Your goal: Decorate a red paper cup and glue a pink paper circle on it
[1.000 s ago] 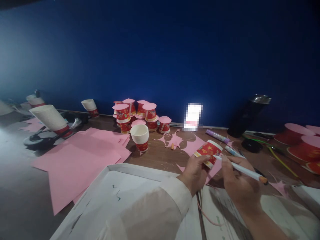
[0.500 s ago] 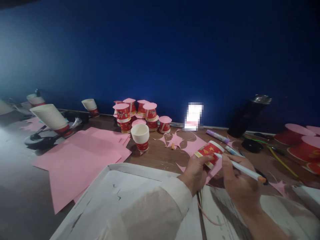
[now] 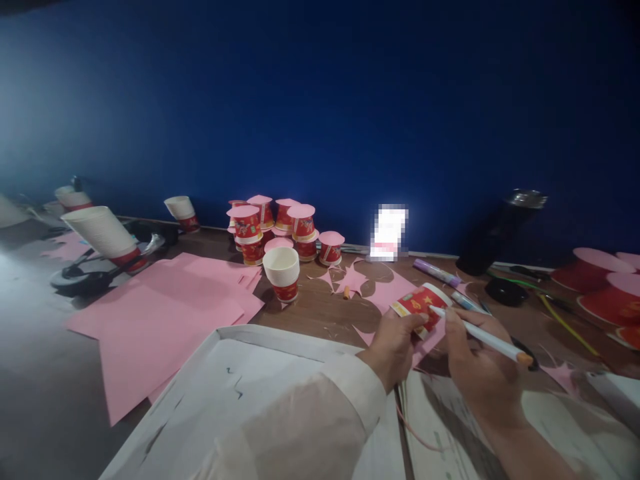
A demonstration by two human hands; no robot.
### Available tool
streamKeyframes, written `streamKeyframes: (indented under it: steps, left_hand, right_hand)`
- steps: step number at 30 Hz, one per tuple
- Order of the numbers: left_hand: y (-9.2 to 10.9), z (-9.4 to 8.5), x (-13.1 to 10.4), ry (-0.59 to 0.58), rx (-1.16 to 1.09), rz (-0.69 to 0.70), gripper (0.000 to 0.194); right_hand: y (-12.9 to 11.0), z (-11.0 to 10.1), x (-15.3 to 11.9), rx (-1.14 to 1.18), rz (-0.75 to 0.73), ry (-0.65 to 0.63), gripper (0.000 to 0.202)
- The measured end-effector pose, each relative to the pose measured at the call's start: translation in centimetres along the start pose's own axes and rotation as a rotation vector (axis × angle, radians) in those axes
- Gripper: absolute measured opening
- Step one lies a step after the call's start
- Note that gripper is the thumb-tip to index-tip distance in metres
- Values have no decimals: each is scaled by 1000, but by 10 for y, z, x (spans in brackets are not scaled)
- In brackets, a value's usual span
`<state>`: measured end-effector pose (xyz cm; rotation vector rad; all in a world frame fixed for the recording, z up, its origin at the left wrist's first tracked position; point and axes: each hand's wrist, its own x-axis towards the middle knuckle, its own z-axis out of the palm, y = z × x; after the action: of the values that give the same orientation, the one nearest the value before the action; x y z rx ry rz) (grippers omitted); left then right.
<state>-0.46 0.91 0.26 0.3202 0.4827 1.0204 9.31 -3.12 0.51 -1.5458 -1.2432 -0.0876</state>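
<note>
Red paper cup (image 3: 416, 304) w/ gold print: right of ctr in frame, lower half, held tilted, white rim end toward upper rt. L hand (image 3: 393, 347) clamped on it, thumb across the printed side. R hand (image 3: 480, 363) has fingers closed round a white marker (image 3: 493, 341), orange end to lower rt, tip at cup's printed side; can't tell if tip actually touches.

Just above cup: pink paper scraps (image 3: 353, 279), plus purple marker (image 3: 436, 272) lying to upper rt. Ctr: small upright stack of white-rimmed cups (image 3: 281, 267); behind it, cluster of upturned red cups (image 3: 247, 227) w/ pink discs on top, some two high. Bottom ctr: white box (image 3: 265, 380) w/ dark marks, partly behind L sleeve (image 3: 300, 427). Left: pink sheets (image 3: 170, 300), overlapping; leaning cup stack (image 3: 97, 233) beyond. Rt: dark bottle (image 3: 485, 240), upright-ish; more red cups (image 3: 613, 297) at rt edge. Blue wall (image 3: 320, 120) fills upper frame.
</note>
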Motion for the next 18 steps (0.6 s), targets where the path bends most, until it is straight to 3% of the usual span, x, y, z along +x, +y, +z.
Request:
streamKeyframes:
  steps: [5,12,18]
  left_hand:
    - [-1,-1,3,-13,10,67,42]
    - [-2,0,1,11,24,29,40]
    - [-3,-2,4,31,36,76,42]
  right_hand:
    - [4,0,0,19,13,26,34]
    - [0,-1,-1,-39,-44,25,31]
    - [3,-1,-1,-53,-47,28,36]
